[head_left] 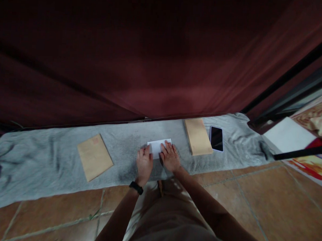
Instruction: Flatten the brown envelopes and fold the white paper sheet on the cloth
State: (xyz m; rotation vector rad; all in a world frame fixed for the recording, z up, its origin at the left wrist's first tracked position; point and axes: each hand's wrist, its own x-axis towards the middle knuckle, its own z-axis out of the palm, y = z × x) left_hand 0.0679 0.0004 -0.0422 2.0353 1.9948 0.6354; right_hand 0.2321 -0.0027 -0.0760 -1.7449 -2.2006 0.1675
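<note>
A small white folded paper (pixel 157 146) lies on a grey cloth (pixel 54 165) spread along the floor. My left hand (pixel 144 164), a black band on its wrist, rests on the paper's left end with fingers together and flat. My right hand (pixel 170 157) lies flat on the paper's right part, fingers stretched out. Neither hand grips anything. A brown envelope (pixel 94 156) lies to the left of my hands. A second brown envelope (pixel 198 136) lies to the right, with a dark-screened phone (pixel 216 138) beside it.
A dark red curtain (pixel 153 56) hangs behind the cloth. Brown floor tiles (pixel 253 202) lie in front. At the right are a black frame (pixel 291 73), a white board (pixel 287 135) and colourful fabric (pixel 314 155). My knees (pixel 170 213) are below my hands.
</note>
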